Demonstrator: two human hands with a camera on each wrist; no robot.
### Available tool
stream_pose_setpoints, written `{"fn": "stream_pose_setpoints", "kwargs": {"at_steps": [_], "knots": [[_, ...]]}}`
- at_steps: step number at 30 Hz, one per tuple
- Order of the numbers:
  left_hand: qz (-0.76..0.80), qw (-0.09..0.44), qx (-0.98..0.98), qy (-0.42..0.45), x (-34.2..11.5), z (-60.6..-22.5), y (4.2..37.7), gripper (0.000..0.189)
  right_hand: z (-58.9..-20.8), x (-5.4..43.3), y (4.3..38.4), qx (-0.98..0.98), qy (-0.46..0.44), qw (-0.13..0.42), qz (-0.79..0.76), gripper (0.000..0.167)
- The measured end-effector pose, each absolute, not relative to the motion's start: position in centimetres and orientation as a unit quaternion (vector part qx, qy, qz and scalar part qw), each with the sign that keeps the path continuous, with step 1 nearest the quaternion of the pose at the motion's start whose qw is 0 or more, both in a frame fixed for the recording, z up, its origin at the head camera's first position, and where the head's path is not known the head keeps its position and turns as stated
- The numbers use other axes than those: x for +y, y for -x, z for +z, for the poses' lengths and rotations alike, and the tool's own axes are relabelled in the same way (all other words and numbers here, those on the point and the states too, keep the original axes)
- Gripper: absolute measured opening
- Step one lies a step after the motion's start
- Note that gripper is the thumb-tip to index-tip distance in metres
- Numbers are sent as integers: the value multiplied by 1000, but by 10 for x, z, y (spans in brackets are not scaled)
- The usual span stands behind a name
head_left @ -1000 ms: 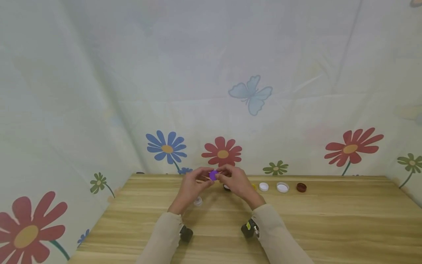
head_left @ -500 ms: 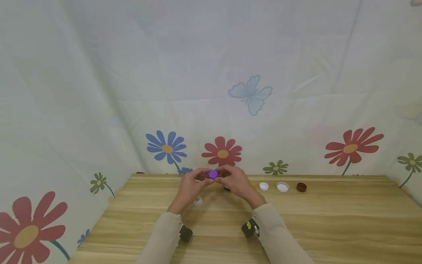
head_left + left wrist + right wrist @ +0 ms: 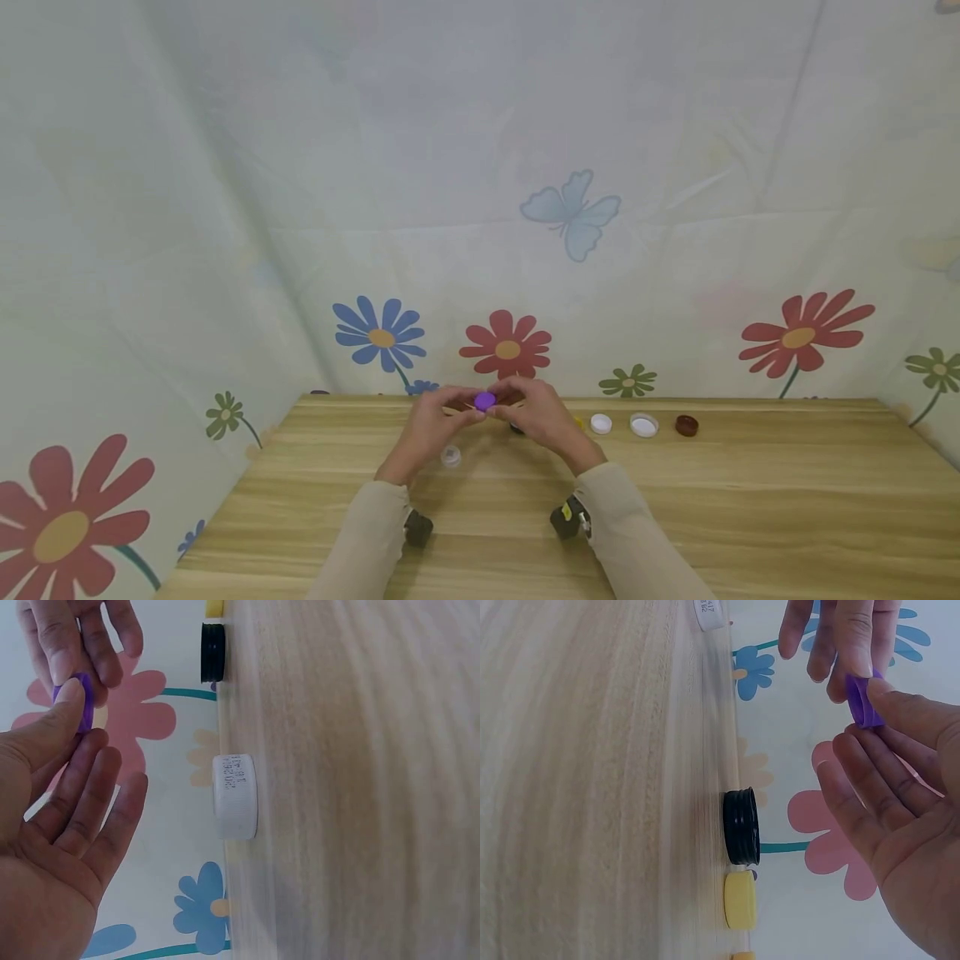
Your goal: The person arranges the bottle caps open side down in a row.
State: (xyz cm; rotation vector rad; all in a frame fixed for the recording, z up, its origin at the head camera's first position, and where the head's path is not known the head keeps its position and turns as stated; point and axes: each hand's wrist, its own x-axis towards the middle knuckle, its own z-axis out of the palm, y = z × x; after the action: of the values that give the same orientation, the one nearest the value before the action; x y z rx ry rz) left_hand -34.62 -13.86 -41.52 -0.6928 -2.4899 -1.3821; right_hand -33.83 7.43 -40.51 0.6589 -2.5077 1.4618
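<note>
Between both hands, raised above the far part of the table, is a small purple bottle cap (image 3: 485, 402). My left hand (image 3: 437, 422) pinches its left side with thumb and fingertips. From the other side my right hand (image 3: 536, 410) pinches the same purple cap (image 3: 864, 701); its inner rim shows in the right wrist view. A black cap (image 3: 741, 826) and a yellow cap (image 3: 740, 900) stand on the table below, mostly covered by my right hand in the head view. Nearest to my left hand on the table is a white cap with printed marks (image 3: 235, 796).
Right of the hands, a white cap (image 3: 601, 424), a clear-rimmed white cap (image 3: 643, 426) and a dark red-brown cap (image 3: 686, 426) line up on the wooden table (image 3: 750, 500). A flowered cloth (image 3: 660, 317) hangs behind the table's back edge.
The purple cap has turned and tilted slightly between the fingertips, its face angled differently. Both hands stay in nearly the same spot; the left forearm has shifted slightly left.
</note>
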Motion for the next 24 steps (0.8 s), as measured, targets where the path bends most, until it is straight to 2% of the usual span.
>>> {"fn": "stream_pose_setpoints", "kwargs": {"at_steps": [7, 13, 18, 24], "knots": [[-460, 91, -853, 228, -141, -412, 345, 32, -403, 76, 337, -839, -232, 66, 489, 26], [-435, 62, -869, 229, -146, -413, 347, 28, -405, 77, 337, -844, -240, 16, 480, 24], [-420, 19, -874, 245, -150, -417, 349, 25, -409, 77, 337, -853, -243, -24, 461, 21], [-415, -23, -872, 260, -153, -422, 349, 25, -413, 74, 336, -856, -256, -47, 447, 20]]}}
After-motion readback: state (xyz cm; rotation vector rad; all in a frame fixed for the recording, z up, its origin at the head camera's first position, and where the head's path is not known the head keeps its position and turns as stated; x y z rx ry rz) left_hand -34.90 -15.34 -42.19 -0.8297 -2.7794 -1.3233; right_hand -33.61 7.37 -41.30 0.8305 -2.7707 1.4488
